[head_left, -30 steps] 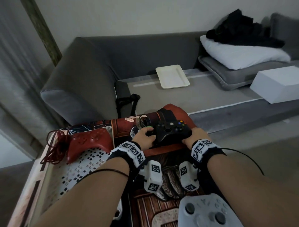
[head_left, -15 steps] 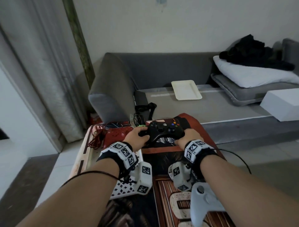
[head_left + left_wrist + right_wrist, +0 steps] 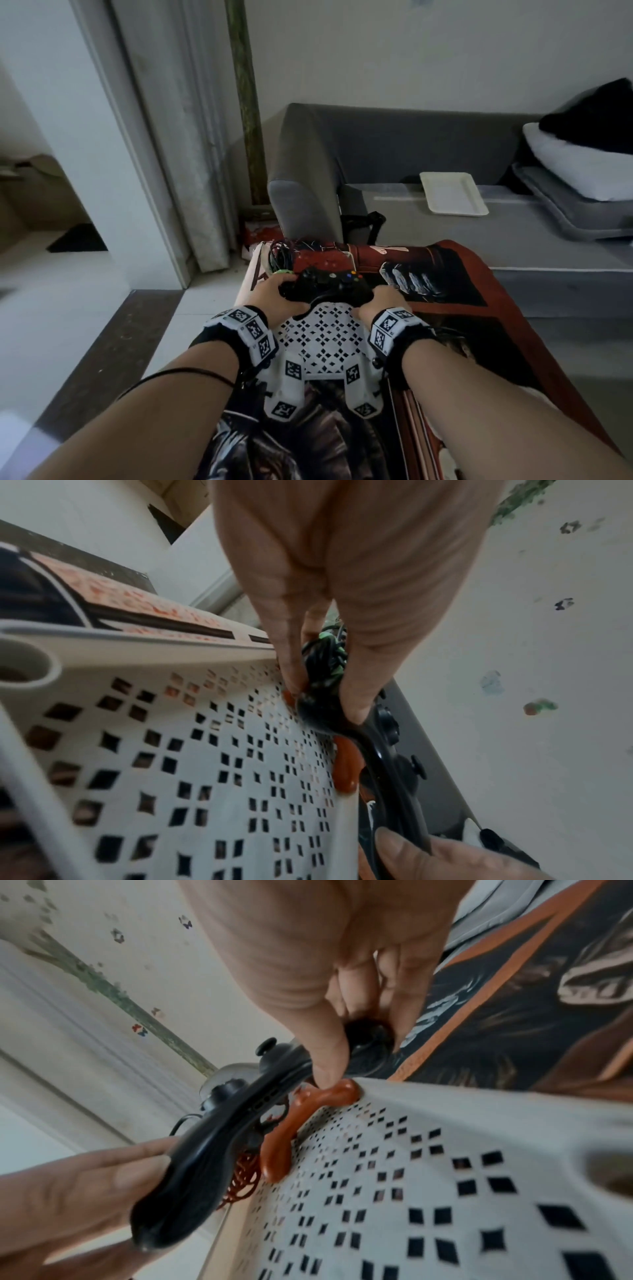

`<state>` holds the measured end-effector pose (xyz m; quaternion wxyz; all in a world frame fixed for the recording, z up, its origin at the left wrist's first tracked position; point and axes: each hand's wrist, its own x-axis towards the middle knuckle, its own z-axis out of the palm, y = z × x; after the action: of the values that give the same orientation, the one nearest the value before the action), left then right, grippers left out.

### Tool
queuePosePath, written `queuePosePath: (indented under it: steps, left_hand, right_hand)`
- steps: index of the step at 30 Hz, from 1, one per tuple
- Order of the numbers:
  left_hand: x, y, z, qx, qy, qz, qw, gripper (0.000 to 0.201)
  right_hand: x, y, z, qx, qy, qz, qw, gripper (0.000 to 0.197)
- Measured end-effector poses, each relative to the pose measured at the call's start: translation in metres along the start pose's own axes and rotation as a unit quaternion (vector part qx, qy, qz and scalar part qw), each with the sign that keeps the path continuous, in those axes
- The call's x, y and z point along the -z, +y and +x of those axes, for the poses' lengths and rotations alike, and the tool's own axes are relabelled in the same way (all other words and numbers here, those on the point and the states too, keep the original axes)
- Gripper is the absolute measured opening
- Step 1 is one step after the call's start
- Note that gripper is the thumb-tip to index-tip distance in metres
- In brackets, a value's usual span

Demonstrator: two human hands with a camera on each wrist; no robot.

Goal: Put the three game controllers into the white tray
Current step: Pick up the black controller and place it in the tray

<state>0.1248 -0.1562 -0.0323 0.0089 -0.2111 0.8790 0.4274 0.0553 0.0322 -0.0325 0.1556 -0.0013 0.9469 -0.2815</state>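
Left hand [image 3: 274, 291] and right hand [image 3: 380, 303] fingers grasping black controller [image 3: 327, 284] over white tray [image 3: 325, 342]

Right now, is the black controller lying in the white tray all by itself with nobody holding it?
No, the left hand and right hand both grip the black controller above the white tray.

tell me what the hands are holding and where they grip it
Both hold the black controller: left hand on its left grip, right hand on its right grip.
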Motion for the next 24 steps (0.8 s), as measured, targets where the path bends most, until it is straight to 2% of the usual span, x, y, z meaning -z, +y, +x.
queuePosePath:
  steps: [5, 11, 14, 18, 24]
  left_hand:
    - [0.002, -0.018, 0.003, 0.005, 0.035, 0.027, 0.999, 0.07]
    - [-0.007, -0.027, 0.013, -0.009, 0.049, 0.086, 0.995, 0.066]
    - [-0.01, -0.029, 0.016, -0.002, 0.043, 0.111, 0.993, 0.064]
    - [-0.014, -0.031, 0.017, 0.012, 0.017, 0.13, 0.991, 0.062]
    - [-0.011, -0.027, 0.02, 0.022, -0.001, 0.145, 0.989, 0.064]
  right_hand:
    - [-0.022, -0.008, 0.003, -0.014, -0.011, 0.0, 1.0, 0.026]
    - [-0.032, -0.011, 0.006, -0.013, 0.016, -0.031, 0.999, 0.021]
    - [-0.034, -0.013, 0.009, 0.005, 0.021, -0.061, 0.998, 0.013]
    - [-0.036, -0.018, 0.01, 0.021, 0.003, -0.113, 0.993, 0.033]
    - [-0.037, -0.019, 0.011, 0.039, -0.001, -0.164, 0.986, 0.018]
